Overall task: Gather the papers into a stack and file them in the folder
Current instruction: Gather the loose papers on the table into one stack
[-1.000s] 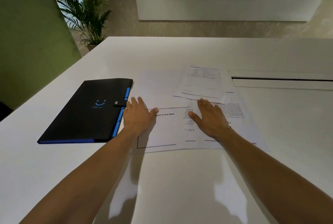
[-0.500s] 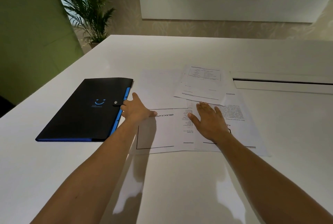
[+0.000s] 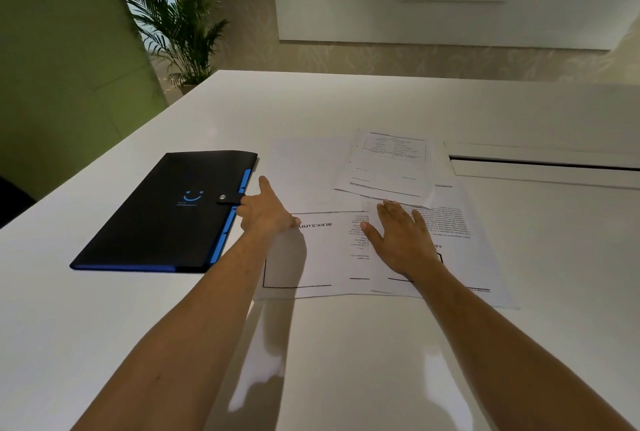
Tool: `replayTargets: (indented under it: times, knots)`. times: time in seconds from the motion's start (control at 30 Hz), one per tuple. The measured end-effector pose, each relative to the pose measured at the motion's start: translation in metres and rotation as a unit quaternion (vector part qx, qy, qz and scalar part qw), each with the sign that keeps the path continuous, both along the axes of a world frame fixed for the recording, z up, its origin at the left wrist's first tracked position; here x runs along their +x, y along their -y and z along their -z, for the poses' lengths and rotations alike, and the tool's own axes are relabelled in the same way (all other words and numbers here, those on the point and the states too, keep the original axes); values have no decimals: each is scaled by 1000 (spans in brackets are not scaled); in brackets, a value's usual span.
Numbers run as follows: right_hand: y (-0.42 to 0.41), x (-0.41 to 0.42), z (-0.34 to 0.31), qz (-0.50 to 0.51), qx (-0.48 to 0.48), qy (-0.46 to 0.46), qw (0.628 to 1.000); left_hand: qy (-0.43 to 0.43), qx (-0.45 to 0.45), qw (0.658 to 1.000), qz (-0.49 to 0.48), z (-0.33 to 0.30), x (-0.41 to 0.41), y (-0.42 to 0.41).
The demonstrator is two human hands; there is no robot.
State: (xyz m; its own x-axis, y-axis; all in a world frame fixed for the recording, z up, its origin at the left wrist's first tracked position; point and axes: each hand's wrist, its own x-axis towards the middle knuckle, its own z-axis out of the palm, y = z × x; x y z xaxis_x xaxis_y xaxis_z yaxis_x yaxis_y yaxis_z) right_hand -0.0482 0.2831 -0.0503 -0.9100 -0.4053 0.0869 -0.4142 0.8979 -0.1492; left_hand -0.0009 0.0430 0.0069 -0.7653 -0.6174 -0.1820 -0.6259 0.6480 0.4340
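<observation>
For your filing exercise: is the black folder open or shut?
Shut. The folder lies flat with its strap snapped across the cover.

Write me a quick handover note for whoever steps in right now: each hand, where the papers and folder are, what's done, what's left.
Left hand: open, at the left edge of the papers, fingers reaching toward the folder's snap tab; holding nothing.
Right hand: open, flat on the papers.
Papers: several overlapping sheets spread loose on the white table, one lying askew on top at the far side.
Folder: black with blue edges, closed and snapped, lying left of the papers.
Done: nothing stacked yet.
Left: square the sheets into a stack, open the folder, file them.
</observation>
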Motion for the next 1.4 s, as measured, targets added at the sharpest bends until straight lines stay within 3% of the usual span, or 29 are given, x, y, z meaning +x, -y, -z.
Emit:
replayTargets:
  times: [0.37,0.63,0.83,1.07,1.23,1.4]
  knots:
    - [0,0,0,-1,-4,-2,1000,-45,66,997,-11,0,7,8]
    - [1,0,0,1,-2,-5,1000,-13,5,1000,-15,-5,9,-7]
    - [0,0,0,2,-3,-5,1000,-19,37,999,-13,-8,6,-5]
    - [0,-1,1,4,-6,-8,1000,-80,163,983,-35,-8,11,14]
    - [1,-1,2,3,-8,-11,1000,-144,314,937,-52,-10,16,28]
    - [0,-1,1,4,-8,-10,1000,-165,332,929,-5,-28,22,37]
